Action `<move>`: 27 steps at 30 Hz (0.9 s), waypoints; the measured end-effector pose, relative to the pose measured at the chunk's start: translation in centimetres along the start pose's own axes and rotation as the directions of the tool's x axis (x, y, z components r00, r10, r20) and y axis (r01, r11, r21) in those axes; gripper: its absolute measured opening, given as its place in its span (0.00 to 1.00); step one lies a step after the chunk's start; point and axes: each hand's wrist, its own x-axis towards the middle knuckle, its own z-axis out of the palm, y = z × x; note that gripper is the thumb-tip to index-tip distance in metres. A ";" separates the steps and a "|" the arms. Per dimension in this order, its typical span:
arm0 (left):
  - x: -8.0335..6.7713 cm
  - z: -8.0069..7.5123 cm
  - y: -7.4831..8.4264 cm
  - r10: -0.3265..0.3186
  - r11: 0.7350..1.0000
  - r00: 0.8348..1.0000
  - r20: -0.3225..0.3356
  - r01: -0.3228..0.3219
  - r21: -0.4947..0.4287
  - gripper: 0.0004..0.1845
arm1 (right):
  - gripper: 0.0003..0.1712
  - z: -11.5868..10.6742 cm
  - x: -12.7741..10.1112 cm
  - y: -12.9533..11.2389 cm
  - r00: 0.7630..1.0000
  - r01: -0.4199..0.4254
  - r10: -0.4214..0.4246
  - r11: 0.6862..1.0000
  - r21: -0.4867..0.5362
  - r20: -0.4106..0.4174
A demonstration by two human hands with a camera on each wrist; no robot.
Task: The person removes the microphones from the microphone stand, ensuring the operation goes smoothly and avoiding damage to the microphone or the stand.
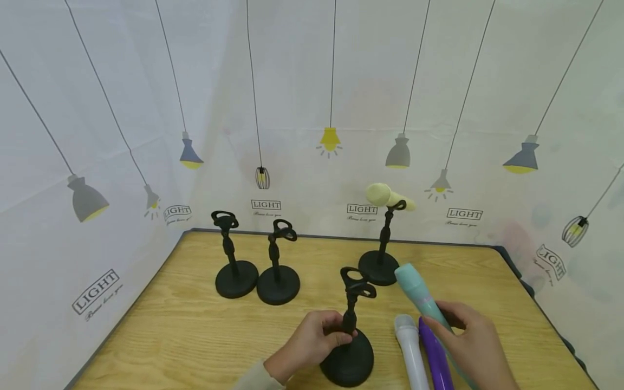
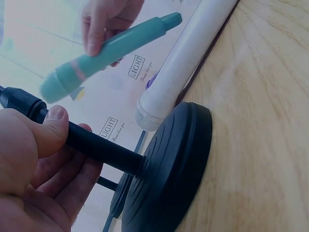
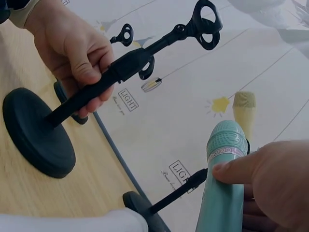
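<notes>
My left hand (image 1: 312, 341) grips the post of a black microphone stand (image 1: 350, 346) near the table's front edge; its clip (image 1: 357, 281) holds nothing. The wrist views show the same stand (image 2: 164, 169) (image 3: 96, 92) with my fingers (image 3: 77, 58) around the post. My right hand (image 1: 475, 346) holds a teal toy microphone (image 1: 423, 300) (image 2: 106, 50) (image 3: 224, 179), tilted up off the table, head toward the stand. A white microphone (image 1: 410, 352) (image 2: 188, 58) and a purple microphone (image 1: 435, 360) lie flat beside the stand's base.
Two empty black stands (image 1: 236, 260) (image 1: 279, 268) are at the back left. A third stand (image 1: 382, 249) at the back holds a pale yellow microphone (image 1: 387, 196). The wooden table (image 1: 185, 336) is enclosed by a lamp-printed white backdrop (image 1: 312, 108).
</notes>
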 end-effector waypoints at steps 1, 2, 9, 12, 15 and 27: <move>0.0 0.0 0.0 -0.002 1.000 1.000 0.000 0.002 0.000 0.06 | 0.33 0.0 0.0 0.3 1.000 -0.020 0.020 1.000 -0.008 0.015; 0.0 0.0 0.0 -0.004 1.000 1.000 0.001 0.004 0.000 0.06 | 0.33 0.0 0.0 0.6 0.999 -0.034 0.034 0.999 -0.017 0.024; 0.1 0.0 0.2 -0.026 1.000 1.000 0.000 0.026 -0.001 0.06 | 0.37 0.4 0.2 2.4 0.994 -0.101 0.105 0.993 -0.068 0.043; 0.2 0.0 0.2 -0.025 1.000 1.000 0.003 0.025 0.001 0.06 | 0.37 0.5 0.1 3.2 0.991 -0.129 0.132 0.990 -0.062 0.035; 0.4 -0.1 0.3 -0.022 1.000 1.000 0.003 0.022 0.006 0.06 | 0.39 0.5 0.0 3.8 0.986 -0.159 0.161 0.985 -0.072 0.030; 0.0 0.0 0.3 -0.030 1.000 1.000 0.007 0.030 0.000 0.06 | 0.46 0.8 -0.8 6.6 0.946 -0.305 0.313 0.947 -0.101 0.080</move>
